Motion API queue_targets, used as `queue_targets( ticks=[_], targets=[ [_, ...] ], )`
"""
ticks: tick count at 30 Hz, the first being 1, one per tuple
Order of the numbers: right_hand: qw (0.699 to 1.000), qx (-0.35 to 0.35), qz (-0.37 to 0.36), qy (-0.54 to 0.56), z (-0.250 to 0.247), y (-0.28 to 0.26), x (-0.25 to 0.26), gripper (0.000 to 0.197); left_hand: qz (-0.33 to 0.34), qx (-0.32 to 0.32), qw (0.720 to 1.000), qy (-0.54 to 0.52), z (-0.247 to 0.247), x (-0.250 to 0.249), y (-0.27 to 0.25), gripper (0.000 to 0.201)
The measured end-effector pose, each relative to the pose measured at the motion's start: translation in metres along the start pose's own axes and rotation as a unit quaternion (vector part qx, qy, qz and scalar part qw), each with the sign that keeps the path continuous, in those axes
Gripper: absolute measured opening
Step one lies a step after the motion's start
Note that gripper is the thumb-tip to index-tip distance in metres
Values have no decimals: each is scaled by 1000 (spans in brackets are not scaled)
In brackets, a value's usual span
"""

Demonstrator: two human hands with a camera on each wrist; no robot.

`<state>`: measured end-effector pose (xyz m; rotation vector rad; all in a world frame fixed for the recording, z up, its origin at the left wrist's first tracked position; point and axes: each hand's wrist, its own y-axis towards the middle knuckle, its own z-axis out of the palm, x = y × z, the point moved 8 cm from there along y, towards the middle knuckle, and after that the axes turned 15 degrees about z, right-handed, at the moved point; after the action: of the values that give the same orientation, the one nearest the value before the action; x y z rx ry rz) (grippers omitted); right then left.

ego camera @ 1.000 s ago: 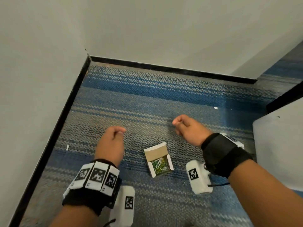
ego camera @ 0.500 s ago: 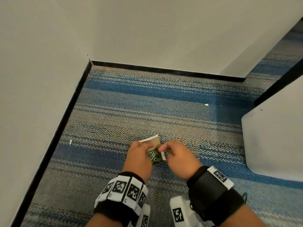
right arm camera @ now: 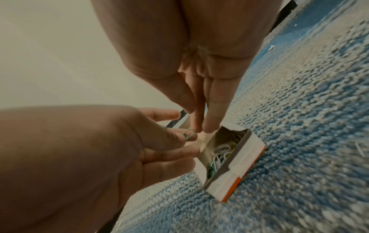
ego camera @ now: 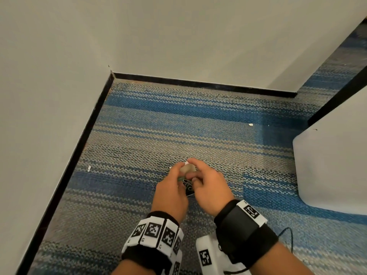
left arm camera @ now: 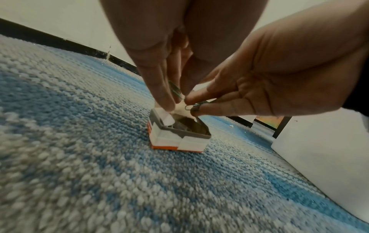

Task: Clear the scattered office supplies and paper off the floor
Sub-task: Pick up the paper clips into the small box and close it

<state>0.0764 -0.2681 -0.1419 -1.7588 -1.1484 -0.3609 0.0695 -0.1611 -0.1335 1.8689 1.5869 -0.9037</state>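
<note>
Paper-clip box open under both hands, partly filled; left hand pinching green clip, right hand pinching another; paper scrap beyond, not yet collected.

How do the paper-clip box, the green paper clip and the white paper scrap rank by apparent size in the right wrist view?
1. paper-clip box
2. green paper clip
3. white paper scrap, though it lies farther from the camera, so its true size against the clip is unsure.

Blue-and-grey striped carpet, white-and-orange box, green paper clip, black skirting.
</note>
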Motion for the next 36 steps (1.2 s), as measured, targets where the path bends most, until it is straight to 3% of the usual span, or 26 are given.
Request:
queue_targets(
  ticks=[7,11,14,16,19,21,24,26,31,36],
  targets=[
    [996,2,-3,86,-4,3,-10,53,9,-1,999,-32,-5,-5,-6,65],
    [993,9,4,121,-10,8,-14,47,8,-20,997,-76,-4,3,-7,63],
    [995,-40,-23,86,-25,18,-19,37,-5,-53,998,-43,-10,17,-9,64],
    [997,-49,-37,46,-29,27,-21,31,-44,-18,999,-16,-5,34,-13,84],
    [997,18,-47,52,-16,40,-22,40,-103,76,992,-16,15,57,-15,118],
    [995,62,-52,53,-4,42,-22,38,-99,103,990,-10,23,63,-9,111],
    [992,71,-61,89,2,41,-23,22,-71,119,990,19,23,63,1,66],
    [986,78,-69,131,0,40,-27,15,-48,119,991,26,21,64,5,53],
    [979,85,-96,159,-4,39,-39,11,-21,119,993,12,18,72,15,54],
    [983,64,-169,10,3,40,-43,22,-1,108,994,-10,18,78,15,60]
  ],
)
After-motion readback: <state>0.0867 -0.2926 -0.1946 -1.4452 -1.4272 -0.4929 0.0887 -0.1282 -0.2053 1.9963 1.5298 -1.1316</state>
